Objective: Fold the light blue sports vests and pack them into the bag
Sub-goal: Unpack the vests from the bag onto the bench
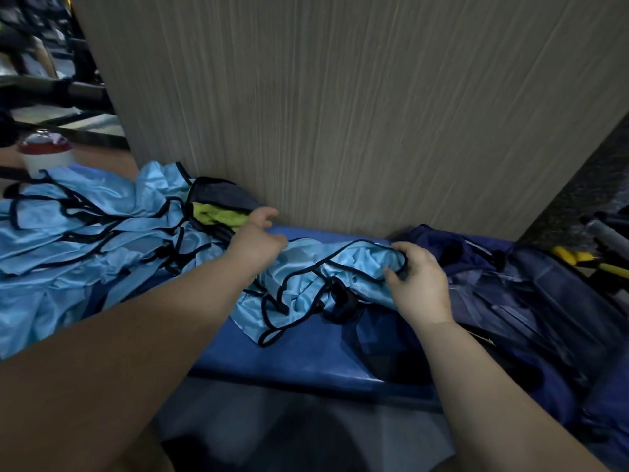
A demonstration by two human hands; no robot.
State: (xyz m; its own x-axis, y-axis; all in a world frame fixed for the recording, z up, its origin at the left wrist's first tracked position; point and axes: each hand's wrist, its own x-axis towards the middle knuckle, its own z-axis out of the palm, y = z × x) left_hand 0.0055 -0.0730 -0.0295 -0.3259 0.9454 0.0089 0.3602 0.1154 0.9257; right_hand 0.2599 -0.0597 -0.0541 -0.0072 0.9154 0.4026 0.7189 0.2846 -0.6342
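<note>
Held vest [343, 267] crosswise on surface [306, 356], long axis left-right.
Pinched right trim with right hand [420, 284]; left hand [258, 236] at left edge, grip indeterminate; bag [517, 301] nearest right hand.

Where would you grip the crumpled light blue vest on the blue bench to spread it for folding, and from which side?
Pinch the black trim at the vest's two ends, one hand each, coming from the near side. The vest lies bunched, stretched left to right, and the trim stands out as a likely firmer edge. The right hand pinches it at the right end.
</note>
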